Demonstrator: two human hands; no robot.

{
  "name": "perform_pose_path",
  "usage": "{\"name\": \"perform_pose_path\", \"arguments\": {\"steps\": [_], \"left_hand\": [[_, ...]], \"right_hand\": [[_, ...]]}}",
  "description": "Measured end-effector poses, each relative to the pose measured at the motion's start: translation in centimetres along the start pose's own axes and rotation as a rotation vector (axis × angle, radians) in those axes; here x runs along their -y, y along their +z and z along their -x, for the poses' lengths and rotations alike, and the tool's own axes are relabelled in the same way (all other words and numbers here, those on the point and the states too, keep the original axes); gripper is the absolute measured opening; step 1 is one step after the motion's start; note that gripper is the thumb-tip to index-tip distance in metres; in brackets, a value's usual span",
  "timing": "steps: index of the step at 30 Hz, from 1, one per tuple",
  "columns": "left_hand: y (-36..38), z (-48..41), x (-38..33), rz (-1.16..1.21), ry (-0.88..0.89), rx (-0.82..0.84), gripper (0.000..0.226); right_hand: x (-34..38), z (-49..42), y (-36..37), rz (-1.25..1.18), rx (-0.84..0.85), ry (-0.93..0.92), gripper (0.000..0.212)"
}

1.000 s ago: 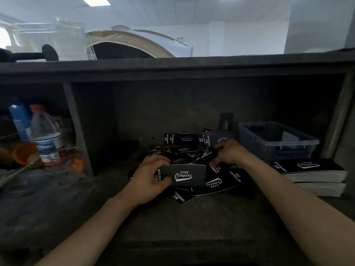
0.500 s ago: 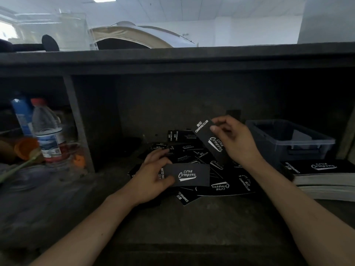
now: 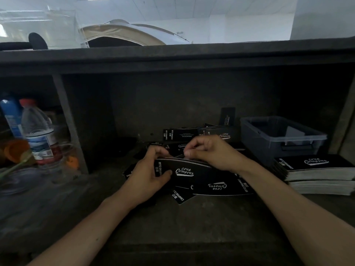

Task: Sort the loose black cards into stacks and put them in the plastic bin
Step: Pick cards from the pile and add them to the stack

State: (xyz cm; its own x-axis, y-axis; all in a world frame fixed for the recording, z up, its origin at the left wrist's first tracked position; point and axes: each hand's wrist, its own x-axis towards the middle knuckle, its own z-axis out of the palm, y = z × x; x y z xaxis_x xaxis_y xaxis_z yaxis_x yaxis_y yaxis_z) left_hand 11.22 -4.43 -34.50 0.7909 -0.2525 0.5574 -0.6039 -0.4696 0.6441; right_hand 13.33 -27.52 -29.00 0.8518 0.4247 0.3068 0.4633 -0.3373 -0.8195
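Loose black cards [image 3: 221, 187] printed "Camping Club" lie in a heap on the dark shelf floor, some leaning at the back. My left hand [image 3: 151, 173] grips a small stack of black cards [image 3: 182, 169] upright by its left end, thumb on the front face. My right hand [image 3: 211, 152] pinches the top edge of that stack's back, where a card meets it. The grey plastic bin [image 3: 278, 139] stands to the right, holding what looks like one pale item.
Two tall stacks of black cards [image 3: 317, 173] sit in front of the bin at the right. A shelf divider [image 3: 69, 123] separates a left compartment with a water bottle [image 3: 38, 131], a blue bottle [image 3: 10, 116] and orange items [image 3: 15, 150].
My right hand lifted a card from the heap, raised it, then brought it down onto the back of the stack in my left hand. The left hand stayed put.
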Motion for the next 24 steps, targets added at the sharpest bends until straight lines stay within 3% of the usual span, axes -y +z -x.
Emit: {"name": "perform_pose_path", "arguments": {"steps": [2, 4, 6, 8, 10, 14, 17, 19, 21, 24], "left_hand": [[-0.2, 0.0, -0.2, 0.054, -0.029, 0.008, 0.067], [-0.6, 0.0, -0.3, 0.019, -0.030, -0.008, 0.064], [-1.0, 0.0, -0.5, -0.080, -0.033, -0.053, 0.041], [-1.4, -0.1, -0.6, -0.180, -0.077, -0.096, 0.025], [-1.5, -0.2, -0.4, -0.215, -0.117, -0.138, 0.022], [-1.6, -0.4, -0.3, -0.127, -0.150, -0.242, 0.007], [-1.5, -0.4, -0.7, -0.073, -0.163, -0.270, 0.020], [-1.5, -0.3, -1.1, -0.009, -0.153, -0.261, 0.022], [-1.5, 0.0, -1.3, 0.017, -0.113, -0.236, 0.021], [-1.2, 0.1, -1.1, -0.048, -0.082, -0.119, 0.022]], "right_hand": [[0.0, -0.4, -0.2, -0.113, 0.009, 0.037, 0.008], [0.1, -0.4, -1.7, -0.141, -0.038, 0.095, 0.010], [-0.3, 0.2, -3.9, 0.067, -0.001, 0.169, 0.014], [-0.8, 1.2, -5.0, 0.325, 0.224, 0.295, 0.034], [-0.6, 1.9, -4.6, 0.506, 0.417, 0.375, 0.052], [0.4, 1.7, -3.2, 0.547, 0.438, 0.361, 0.061], [-0.1, 1.7, -3.3, 0.500, 0.442, 0.355, 0.057], [-0.4, 1.7, -4.2, 0.350, 0.283, 0.308, 0.042], [-0.2, 1.5, -5.3, 0.126, -0.026, 0.287, 0.031], [0.0, 0.9, -5.3, -0.295, -0.402, 0.213, 0.044]]}}
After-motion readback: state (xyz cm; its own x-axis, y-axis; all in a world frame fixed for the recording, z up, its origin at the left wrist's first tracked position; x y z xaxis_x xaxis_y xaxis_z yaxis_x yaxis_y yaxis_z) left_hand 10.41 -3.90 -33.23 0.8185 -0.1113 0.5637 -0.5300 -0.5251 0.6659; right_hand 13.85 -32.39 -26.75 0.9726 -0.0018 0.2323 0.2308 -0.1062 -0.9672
